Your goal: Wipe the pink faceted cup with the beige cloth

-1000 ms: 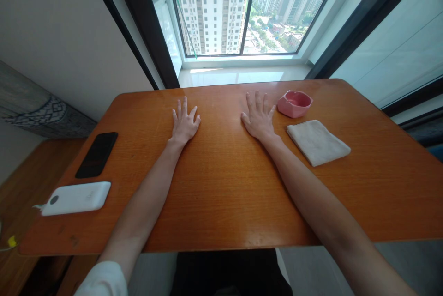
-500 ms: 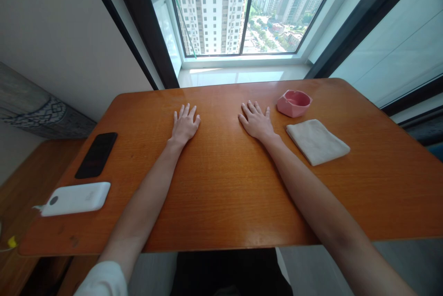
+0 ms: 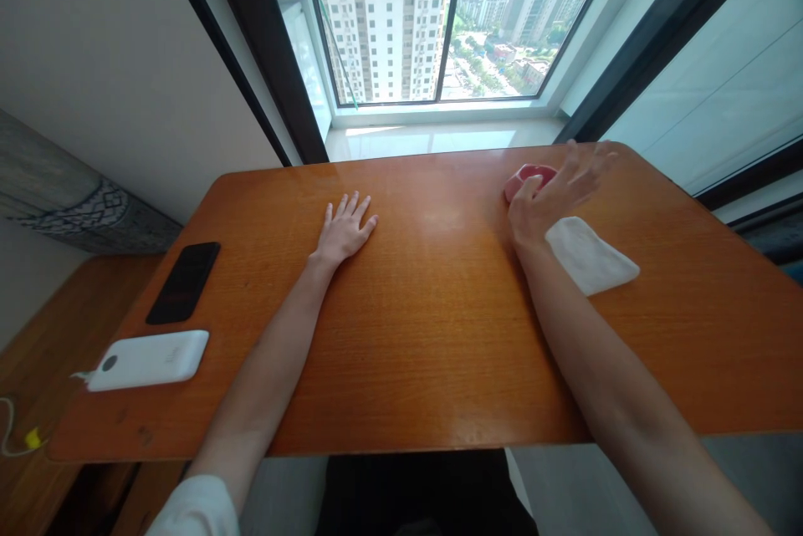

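Cloth (image 3: 593,257) — long axis slanting near-right; right hand (image 3: 547,203) (blurred), left hand (image 3: 342,235) both spread

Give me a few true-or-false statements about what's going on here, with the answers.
1. The left hand rests on the table. True.
2. The right hand partly hides the bowl. True.
3. The right hand is balled into a fist. False: it is open and blurred.
4. The phone and white device lie left of the left hand. True.
5. The bowl stands beside the phone. False: they are at opposite sides of the table.
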`<state>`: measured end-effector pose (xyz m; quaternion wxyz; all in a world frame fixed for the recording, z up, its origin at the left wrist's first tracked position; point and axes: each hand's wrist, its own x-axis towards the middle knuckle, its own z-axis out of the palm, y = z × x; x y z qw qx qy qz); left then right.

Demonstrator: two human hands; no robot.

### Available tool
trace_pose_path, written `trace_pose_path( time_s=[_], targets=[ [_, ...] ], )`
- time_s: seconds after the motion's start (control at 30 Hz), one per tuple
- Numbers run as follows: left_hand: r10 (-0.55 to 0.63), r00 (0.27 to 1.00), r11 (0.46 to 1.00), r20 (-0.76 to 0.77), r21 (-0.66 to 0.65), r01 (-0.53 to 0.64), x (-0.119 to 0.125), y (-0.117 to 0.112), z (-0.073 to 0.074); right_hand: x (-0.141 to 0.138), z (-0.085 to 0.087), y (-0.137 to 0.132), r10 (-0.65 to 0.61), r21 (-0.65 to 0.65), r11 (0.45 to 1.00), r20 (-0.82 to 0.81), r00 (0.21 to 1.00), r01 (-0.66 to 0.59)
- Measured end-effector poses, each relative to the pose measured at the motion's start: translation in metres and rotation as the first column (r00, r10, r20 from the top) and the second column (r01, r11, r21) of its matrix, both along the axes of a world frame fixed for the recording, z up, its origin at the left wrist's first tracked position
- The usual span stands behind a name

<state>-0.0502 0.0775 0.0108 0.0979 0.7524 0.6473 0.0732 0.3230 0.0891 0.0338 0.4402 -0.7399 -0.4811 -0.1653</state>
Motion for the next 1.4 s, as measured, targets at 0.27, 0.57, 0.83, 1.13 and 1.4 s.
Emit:
trace_pose_path(
  time_s=[0.27, 0.57, 0.83, 1.13, 1.4],
  targets=[
    [0.011, 1.0, 1.0, -0.003, 0.01, -0.011, 0.0, 0.0, 0.0, 0.066, -0.027, 0.042, 0.06, -0.068, 0.992, -0.507, 0.86, -0.11],
    [0.016, 1.0, 1.0, -0.003, 0.008, -0.016, 0.002, 0.0, 0.001, 0.055, -0.022, 0.029, 0.09, -0.15, 0.973, -0.459, 0.884, -0.177],
    [0.02, 1.0, 1.0, -0.008, 0.016, -0.02, 0.002, 0.0, 0.0, -0.003, -0.013, 0.015, 0.442, -0.152, 0.823, -0.434, 0.785, -0.547],
    [0.02, 1.0, 0.999, -0.017, 0.026, -0.02, 0.002, 0.0, 0.001, -0.098, -0.026, -0.019, 0.802, -0.07, 0.431, -0.427, 0.417, -0.9],
    [0.016, 1.0, 1.0, 0.007, 0.024, -0.016, 0.001, 0.002, -0.001, -0.125, -0.023, -0.042, 0.897, -0.045, 0.18, -0.402, 0.182, -0.983]
  ],
)
